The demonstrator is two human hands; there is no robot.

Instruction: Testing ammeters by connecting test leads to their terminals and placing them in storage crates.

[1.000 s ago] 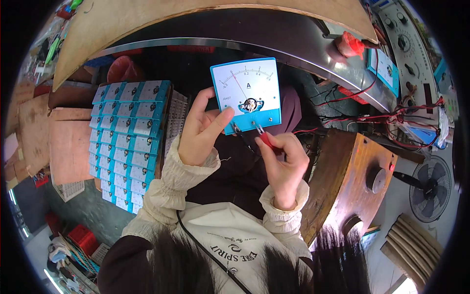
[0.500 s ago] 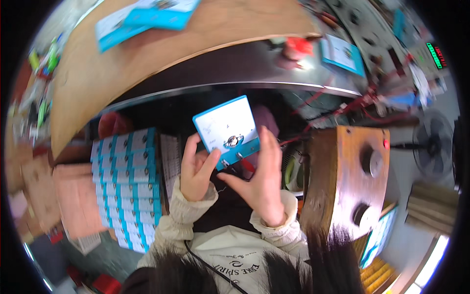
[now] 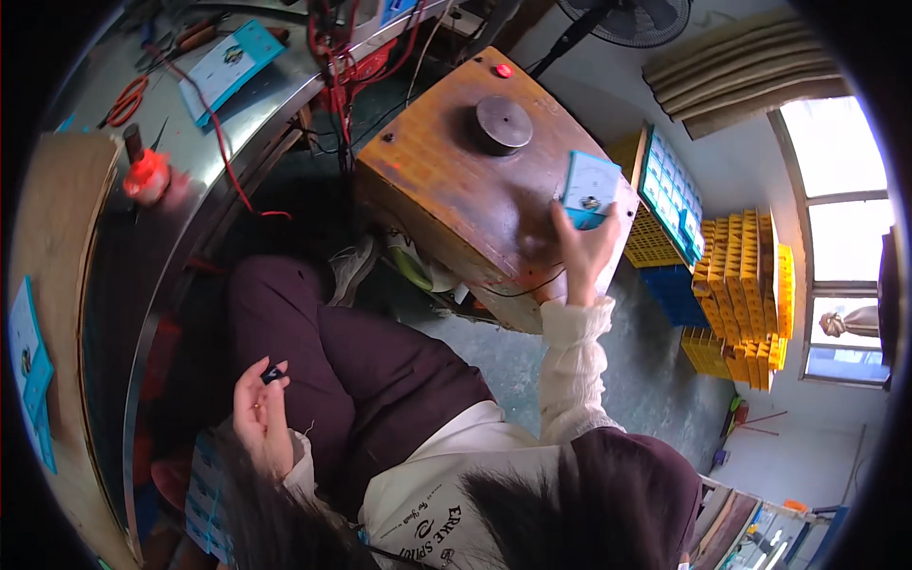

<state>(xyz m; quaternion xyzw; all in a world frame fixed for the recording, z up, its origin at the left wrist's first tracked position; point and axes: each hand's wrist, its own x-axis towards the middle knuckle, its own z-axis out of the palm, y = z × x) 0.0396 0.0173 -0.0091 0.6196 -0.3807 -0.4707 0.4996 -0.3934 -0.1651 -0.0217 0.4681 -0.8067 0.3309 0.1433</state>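
My right hand [image 3: 587, 255] grips a square blue-and-white case [image 3: 592, 179] by its blue lower edge, thumb on one side and fingers on the other. A small dark metal part shows at the bottom of its white face. The case is over the right end of a wooden box [image 3: 427, 185], beside a round metal disc [image 3: 503, 123] on the box top; I cannot tell whether it touches the wood. Near my thigh, my left hand [image 3: 261, 423] pinches a small black piece [image 3: 273, 374] between thumb and fingertips.
A metal-edged bench at left holds another blue-and-white case [image 3: 226, 71], orange-handled scissors [image 3: 124, 102] and a red bottle [image 3: 146, 177]. More cases [image 3: 33, 375] lie on a wooden board. Beyond the box stand a tray of cases [image 3: 671, 190], stacked yellow crates [image 3: 741, 280] and a fan [image 3: 627, 14].
My view has swung right toward the wooden box. The case, earlier between both hands before me, is now in my right hand over the box. My left hand is apart, with a small black piece.
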